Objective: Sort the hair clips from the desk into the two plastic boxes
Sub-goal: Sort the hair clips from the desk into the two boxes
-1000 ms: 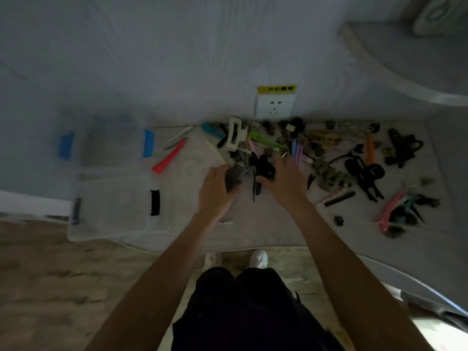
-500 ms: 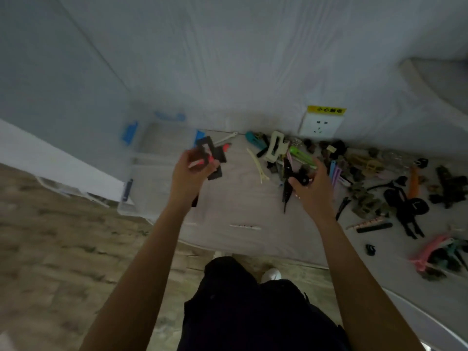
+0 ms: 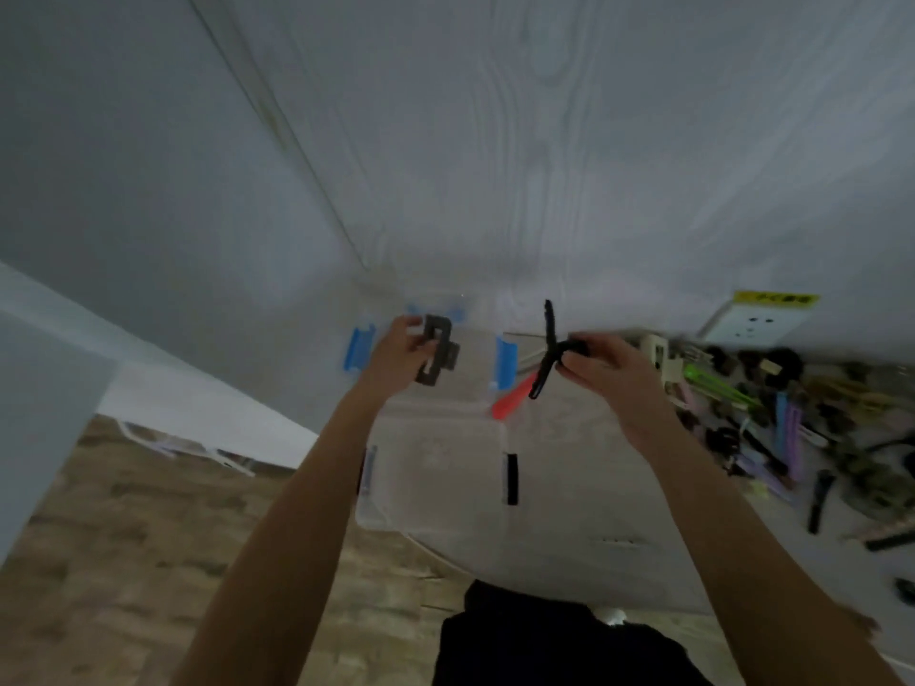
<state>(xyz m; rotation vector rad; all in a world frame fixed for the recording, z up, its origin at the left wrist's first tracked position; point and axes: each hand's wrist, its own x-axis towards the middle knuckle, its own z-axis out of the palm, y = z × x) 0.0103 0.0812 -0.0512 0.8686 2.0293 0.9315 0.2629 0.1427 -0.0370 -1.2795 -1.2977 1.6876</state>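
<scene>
My left hand [image 3: 398, 356] grips a dark rectangular claw clip [image 3: 436, 356] above the far clear box with blue latches [image 3: 505, 361]. My right hand [image 3: 606, 371] pinches a long black clip [image 3: 547, 349] just right of that box, above a red clip [image 3: 512, 399] on the desk. A second clear box with black latches [image 3: 511, 478] sits nearer me, below both hands. A heap of mixed hair clips [image 3: 772, 413] lies on the desk to the right.
A wall socket with a yellow label [image 3: 757, 324] is on the wall behind the heap. The desk's curved front edge [image 3: 495, 576] runs above a wooden floor [image 3: 99, 561]. A white ledge stands at the left.
Both hands left the heap with a clip each and swung left; the left hand now hangs over the far box and the right hand has followed beside it. The camera turned left.
</scene>
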